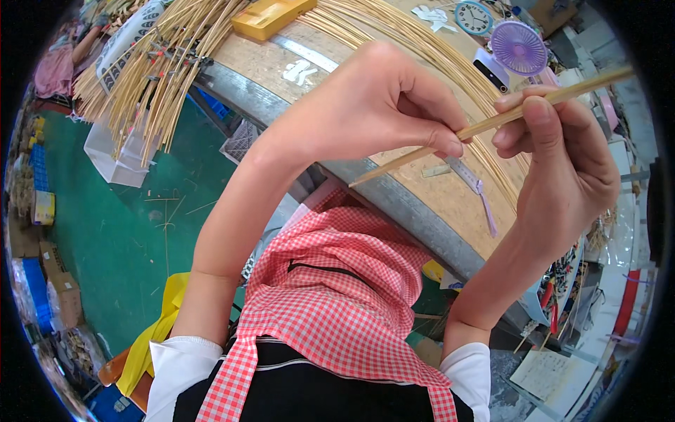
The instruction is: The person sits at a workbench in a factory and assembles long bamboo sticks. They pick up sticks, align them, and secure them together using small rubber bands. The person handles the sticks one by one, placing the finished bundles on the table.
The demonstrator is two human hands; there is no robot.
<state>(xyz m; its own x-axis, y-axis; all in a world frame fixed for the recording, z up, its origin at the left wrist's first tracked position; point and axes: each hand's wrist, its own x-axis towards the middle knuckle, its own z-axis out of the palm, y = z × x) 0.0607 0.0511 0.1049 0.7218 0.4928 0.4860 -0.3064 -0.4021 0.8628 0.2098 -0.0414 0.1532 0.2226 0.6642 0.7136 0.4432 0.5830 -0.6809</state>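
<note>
1. The person stands at a round wooden tabletop (pixel 450 200) with a grey metal rim, both bare hands raised above it.
2. The left hand (pixel 373 105) is curled into a loose fist, thumb and forefinger pinched on a thin bamboo stick (pixel 492 123) near its lower part.
3. The right hand (pixel 562 151) grips the same stick higher up, the thumb laid flat on top and the fingers wrapped beneath.
4. The stick runs on a slant, from its lower end just past the left hand over the table's rim up to the right, beyond the right hand toward the picture's edge.
5. So both hands are closed on the stick, and it hangs in the air above the tabletop, touching nothing else that I can see.
6. Across the tabletop lies a long sheaf of thin bamboo strips (pixel 394 35), curving under the hands.
7. A second bundle of strips (pixel 148 77) sticks out over the table's far left edge, above the green floor (pixel 119 225).
8. A yellow box (pixel 271 15) rests on the strips at the far side.
9. To the right stand a small purple fan (pixel 518 47) and a round clock (pixel 472 17).
10. The person wears a red-and-white checked apron (pixel 330 295) over a dark top.
</note>
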